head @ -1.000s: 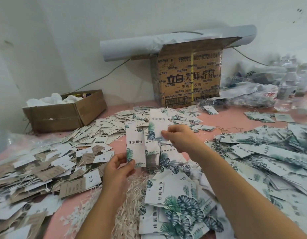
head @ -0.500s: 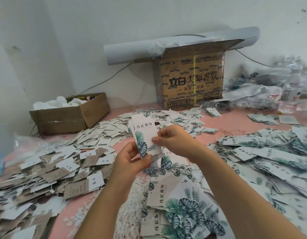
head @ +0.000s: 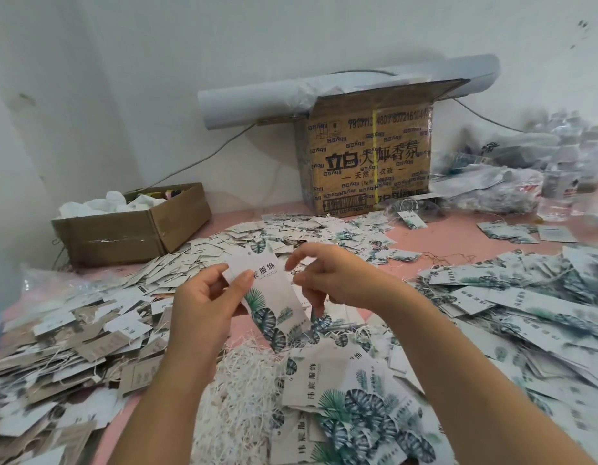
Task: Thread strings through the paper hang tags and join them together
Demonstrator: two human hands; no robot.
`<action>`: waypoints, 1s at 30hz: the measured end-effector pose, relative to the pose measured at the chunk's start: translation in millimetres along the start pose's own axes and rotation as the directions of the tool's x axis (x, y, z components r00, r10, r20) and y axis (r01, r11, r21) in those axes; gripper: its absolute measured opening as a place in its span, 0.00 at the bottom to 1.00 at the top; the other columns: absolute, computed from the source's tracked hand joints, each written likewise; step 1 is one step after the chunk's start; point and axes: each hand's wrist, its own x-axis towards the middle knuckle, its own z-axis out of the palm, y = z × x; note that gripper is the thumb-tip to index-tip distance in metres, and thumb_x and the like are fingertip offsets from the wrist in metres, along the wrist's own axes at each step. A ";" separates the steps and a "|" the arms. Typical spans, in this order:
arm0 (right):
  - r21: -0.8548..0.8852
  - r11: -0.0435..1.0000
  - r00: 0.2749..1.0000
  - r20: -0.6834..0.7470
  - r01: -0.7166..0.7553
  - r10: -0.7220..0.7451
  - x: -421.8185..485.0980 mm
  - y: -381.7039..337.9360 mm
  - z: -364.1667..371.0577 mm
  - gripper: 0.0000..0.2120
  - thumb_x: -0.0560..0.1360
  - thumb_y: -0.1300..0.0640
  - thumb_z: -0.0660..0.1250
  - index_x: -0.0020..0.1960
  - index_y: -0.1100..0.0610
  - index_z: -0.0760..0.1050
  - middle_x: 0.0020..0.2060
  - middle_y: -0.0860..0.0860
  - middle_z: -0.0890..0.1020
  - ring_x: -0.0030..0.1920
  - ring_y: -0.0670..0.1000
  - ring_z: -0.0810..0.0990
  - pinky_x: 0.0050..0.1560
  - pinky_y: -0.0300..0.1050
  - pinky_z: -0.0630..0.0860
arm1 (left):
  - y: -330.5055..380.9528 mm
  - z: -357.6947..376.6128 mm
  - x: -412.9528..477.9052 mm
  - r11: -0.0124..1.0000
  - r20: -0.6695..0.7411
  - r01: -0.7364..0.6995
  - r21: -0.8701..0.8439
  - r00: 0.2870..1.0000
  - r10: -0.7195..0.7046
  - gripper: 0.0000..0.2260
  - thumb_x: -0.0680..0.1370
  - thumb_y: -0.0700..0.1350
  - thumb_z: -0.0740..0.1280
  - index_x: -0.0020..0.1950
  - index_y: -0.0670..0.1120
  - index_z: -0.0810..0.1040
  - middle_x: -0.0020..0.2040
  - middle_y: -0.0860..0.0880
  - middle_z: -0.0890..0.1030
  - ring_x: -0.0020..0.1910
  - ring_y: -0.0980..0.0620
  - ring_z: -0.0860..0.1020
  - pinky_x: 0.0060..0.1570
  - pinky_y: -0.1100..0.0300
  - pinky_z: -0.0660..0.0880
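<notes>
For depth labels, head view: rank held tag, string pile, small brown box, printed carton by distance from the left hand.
1. hang tag, pinched in the left hand
2. string pile, just below
3. small brown box, back left
4. printed carton, far back

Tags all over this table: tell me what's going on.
A person's left hand pinches one leaf-printed tag by its upper part. The right hand hangs beside the tag's top, fingers curled; whether it holds a string is too blurred to tell. Loose tags lie heaped on the pink table, white strings bundled in front.
</notes>
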 end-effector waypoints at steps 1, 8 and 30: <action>0.000 1.000 0.999 -0.036 0.010 -0.010 -0.1 0.2 -2.4 0.06 0.78 0.63 0.60 0.47 0.53 0.68 0.24 0.48 0.78 0.25 0.46 0.77 0.22 0.32 0.66 | 0.0 -0.2 0.4 1.000 0.008 0.001 0.016 1.000 -0.001 0.20 0.70 0.46 0.71 0.61 0.44 0.76 0.39 0.50 0.85 0.39 0.52 0.83 0.40 0.54 0.80; 0.079 0.997 0.985 -0.175 0.021 -0.007 -4.6 -4.7 -12.5 0.07 0.77 0.64 0.63 0.40 0.57 0.70 0.33 0.51 0.83 0.24 0.46 0.79 0.19 0.33 0.65 | 0.6 1.0 1.1 0.996 0.098 -0.032 0.081 0.995 0.024 0.05 0.74 0.40 0.69 0.49 0.45 0.81 0.38 0.51 0.85 0.39 0.53 0.83 0.33 0.66 0.77; -0.219 0.961 0.900 -0.364 0.167 -0.240 -6.1 -28.2 0.0 0.03 0.70 0.62 0.72 0.42 0.56 0.84 0.30 0.38 0.78 0.31 0.33 0.76 0.34 0.25 0.70 | 11.8 11.5 -9.0 0.999 0.140 -0.051 -0.009 0.989 0.052 0.15 0.71 0.29 0.70 0.48 0.49 0.78 0.38 0.50 0.85 0.40 0.53 0.83 0.36 0.62 0.80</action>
